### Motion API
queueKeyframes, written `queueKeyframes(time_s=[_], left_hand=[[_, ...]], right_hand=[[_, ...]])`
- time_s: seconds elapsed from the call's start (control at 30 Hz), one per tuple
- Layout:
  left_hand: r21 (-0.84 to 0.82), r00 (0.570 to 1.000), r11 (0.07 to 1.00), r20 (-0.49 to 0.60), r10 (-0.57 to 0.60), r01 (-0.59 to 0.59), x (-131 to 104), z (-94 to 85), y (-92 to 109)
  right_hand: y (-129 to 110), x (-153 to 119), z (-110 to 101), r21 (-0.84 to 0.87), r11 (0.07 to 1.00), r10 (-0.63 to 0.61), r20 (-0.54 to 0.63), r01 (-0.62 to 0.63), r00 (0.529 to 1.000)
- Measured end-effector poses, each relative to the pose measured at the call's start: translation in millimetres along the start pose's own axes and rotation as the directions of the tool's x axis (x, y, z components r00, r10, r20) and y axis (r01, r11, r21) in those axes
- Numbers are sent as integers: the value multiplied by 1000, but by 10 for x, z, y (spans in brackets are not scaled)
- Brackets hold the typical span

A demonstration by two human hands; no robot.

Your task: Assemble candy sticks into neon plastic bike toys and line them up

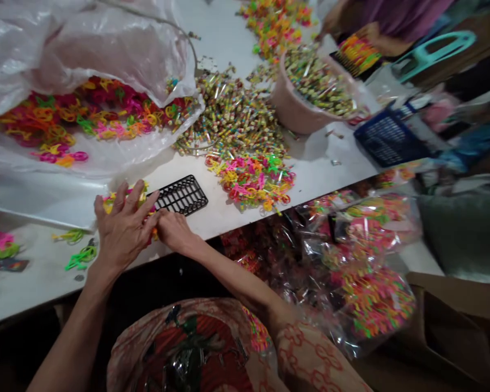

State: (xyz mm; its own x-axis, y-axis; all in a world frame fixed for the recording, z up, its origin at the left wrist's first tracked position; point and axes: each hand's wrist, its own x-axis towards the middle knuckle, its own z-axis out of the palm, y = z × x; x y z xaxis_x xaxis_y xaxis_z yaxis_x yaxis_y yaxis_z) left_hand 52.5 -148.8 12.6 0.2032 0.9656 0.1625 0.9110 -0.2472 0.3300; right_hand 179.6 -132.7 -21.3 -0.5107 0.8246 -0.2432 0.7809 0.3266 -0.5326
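A: ok where are the hands?
B: left hand [122,234] is loosely spread over bright plastic bits [112,203] at the left end of a black rack [183,196], near the worktop's [322,162] front edge. right hand [173,231] is curled at the rack's near side.
A: gripping anything?
B: tbh can't tell for either, fingertips are hidden. Colourful pile [255,182] sits right of the rack, same edge.

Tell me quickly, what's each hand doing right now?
Left hand: open, fingers spread over colorful plastic pieces.
Right hand: fingers curled at the black rack; whether it holds anything cannot be told.
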Motion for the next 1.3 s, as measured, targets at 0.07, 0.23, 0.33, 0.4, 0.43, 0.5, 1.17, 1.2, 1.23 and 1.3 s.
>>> queueKeyframes(time_s=[0.07, 0.23, 0.33, 0.4, 0.43, 0.5, 1.17, 1.2, 1.23, 1.3], left_hand=[[-11, 1000, 1000, -15, 17, -18, -10, -7, -23], [-47, 992, 995, -86, 89, -93, -63, 38, -28], [-23, 990, 993, -84, 111, -113, -94, 68, 24], [-5, 990, 993, -75, 119, -120, -114, 76, 58], [1, 990, 992, -68, 124, -124, -122, 74, 72], [17, 991, 992, -41, 126, -126, -131, 54, 99], [63, 985, 988, 116, 129, -137, 206, 2, 17], [62, 985, 988, 115, 131, -139, 205, 3, 18], [60, 985, 988, 113, 132, -140, 203, 5, 18], [57, 985, 989, 110, 132, -139, 198, 12, 18]], right_hand=[[166, -135, -138, 66, 998, 12, -83, -6, 997], [922, -793, -720, 74, 838, 509, -463, -541, 726], [1201, -988, -834, -54, 723, 617, -398, -688, 679], [1249, -975, -763, -49, 735, 607, -397, -677, 688], [1245, -946, -703, -4, 752, 598, -417, -659, 685], [1205, -874, -569, 146, 802, 571, -471, -580, 672], [530, 235, -155, 761, 647, 228, -254, 49, 940], [511, 286, -139, 736, 675, 214, -262, 52, 941], [494, 325, -126, 702, 711, 200, -270, 50, 942], [466, 368, -115, 608, 793, 175, -278, 32, 944]])
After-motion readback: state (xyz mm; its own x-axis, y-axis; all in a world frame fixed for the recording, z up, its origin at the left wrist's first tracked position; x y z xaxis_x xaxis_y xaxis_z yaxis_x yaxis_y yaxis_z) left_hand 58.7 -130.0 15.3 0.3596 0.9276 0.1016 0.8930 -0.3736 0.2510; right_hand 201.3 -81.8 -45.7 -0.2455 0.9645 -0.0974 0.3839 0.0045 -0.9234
